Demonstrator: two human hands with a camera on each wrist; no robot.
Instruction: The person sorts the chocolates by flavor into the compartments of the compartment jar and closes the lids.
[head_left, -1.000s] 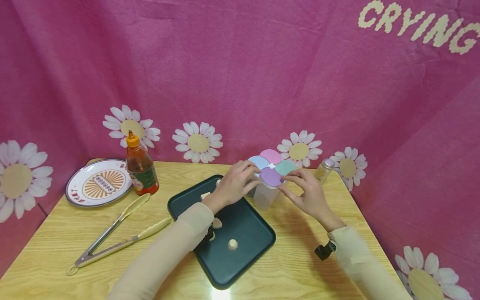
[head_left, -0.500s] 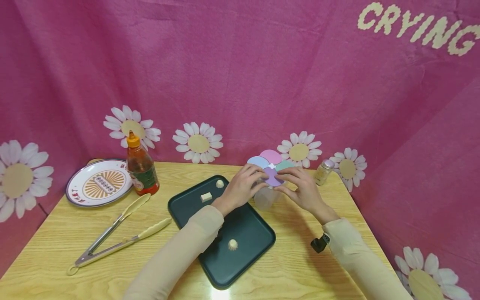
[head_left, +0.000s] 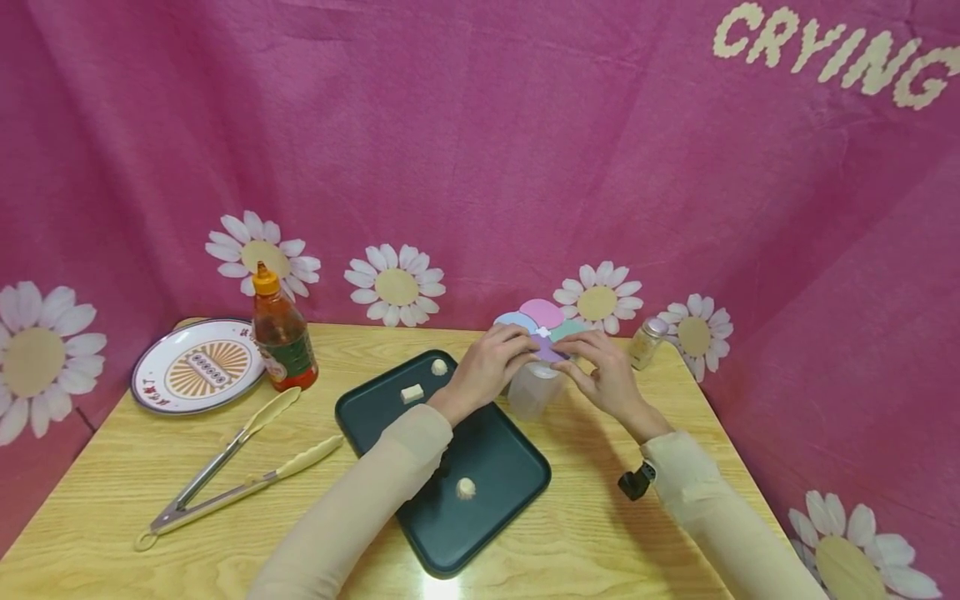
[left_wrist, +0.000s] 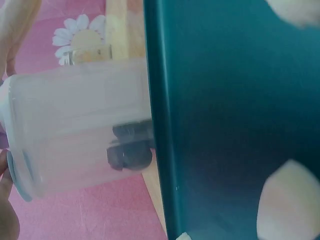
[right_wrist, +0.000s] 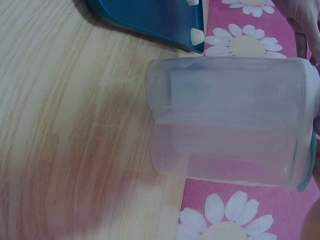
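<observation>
A translucent storage canister (head_left: 531, 398) with a petal-shaped lid in pink, blue, green and purple stands upright behind the tray. Both hands meet at its near side, where the purple lid flap (head_left: 547, 348) is tilted up and white rim shows beneath. My left hand (head_left: 486, 365) pinches the flap's left edge between thumb and fingers. From the other side, my right hand (head_left: 606, 375) pinches its right edge. Fingers partly cover the flap. In the left wrist view, dark lumps (left_wrist: 130, 155) show at the bottom of the canister (left_wrist: 75, 110); the right wrist view shows its clear wall (right_wrist: 230, 115).
The dark green tray (head_left: 495, 450) lies under my left forearm, bearing pale pieces such as a small block (head_left: 412, 393). Open tongs (head_left: 217, 467), a sauce bottle (head_left: 285, 342) and a plate (head_left: 161, 367) are at left. A small shaker jar (head_left: 647, 343) stands behind my right hand.
Both hands have moved inward over the purple flap, closer to each other. The flap has tilted up and more white rim shows below it.
</observation>
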